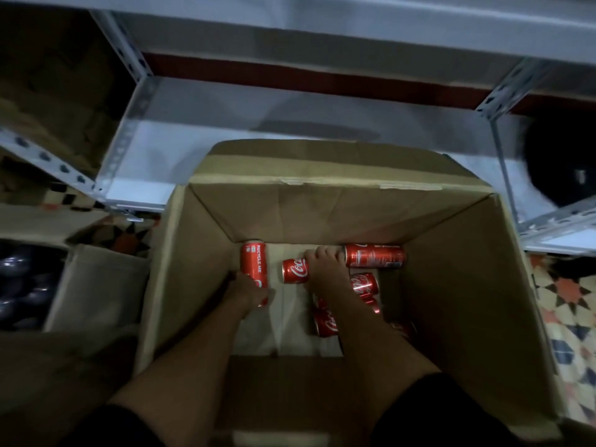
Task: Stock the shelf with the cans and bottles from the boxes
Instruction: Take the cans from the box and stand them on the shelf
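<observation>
Both hands are being reached deep into the open cardboard box (451,285), which is standing in front of the white metal shelf (258,101). The left hand (246,290) is being wrapped round the near end of the left can (254,262), fingers curled on it; that can is lying flat, long axis running 12 to 6 o'clock, directly ahead of the knuckles. The right hand (325,269) is being laid over the middle can (295,271), fingers bent over its right end; whether it is fully gripped cannot be told. The far can (374,255) is lying crosswise at 3 o'clock, just beside the right fingertips. More cans (364,283) are partly hidden under the right forearm. A lift toward 12 o'clock is likely being set up.
</observation>
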